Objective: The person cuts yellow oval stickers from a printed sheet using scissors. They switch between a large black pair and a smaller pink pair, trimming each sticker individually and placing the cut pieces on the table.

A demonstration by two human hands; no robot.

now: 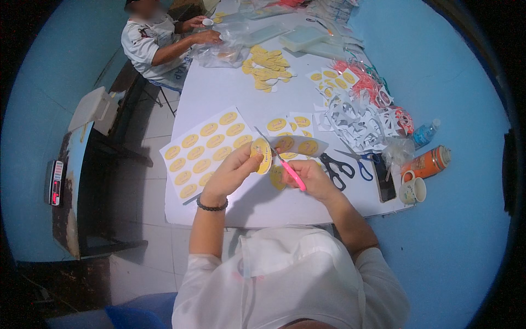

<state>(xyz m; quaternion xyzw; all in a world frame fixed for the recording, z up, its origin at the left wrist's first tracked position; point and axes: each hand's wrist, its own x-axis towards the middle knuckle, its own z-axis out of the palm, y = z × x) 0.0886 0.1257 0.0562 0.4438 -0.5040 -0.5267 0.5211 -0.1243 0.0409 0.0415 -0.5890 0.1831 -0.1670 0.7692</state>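
Between the thumb and fingers of my left hand (230, 169) is an oval yellow label (261, 156), part of a printed paper strip (302, 146) that stretches to the right. My right hand (314, 179) grips pink-handled scissors (292, 174), whose blades lie at the label's right edge. A sheet of yellow oval labels (201, 153) lies flat under and left of my left hand. More printed label pieces (277, 124) lie behind the strip. Beneath my right hand is another yellow oval label (277, 177), partly hidden.
Black-handled scissors (337, 169), blue-handled scissors (364, 166), a smartphone (384, 181), a mug (412, 191) and an orange can (427, 161) lie right. Beyond are white paper scraps (355, 123) and cut yellow labels (267, 68). Another person (158, 45) sits at the table's far left, handling small items.
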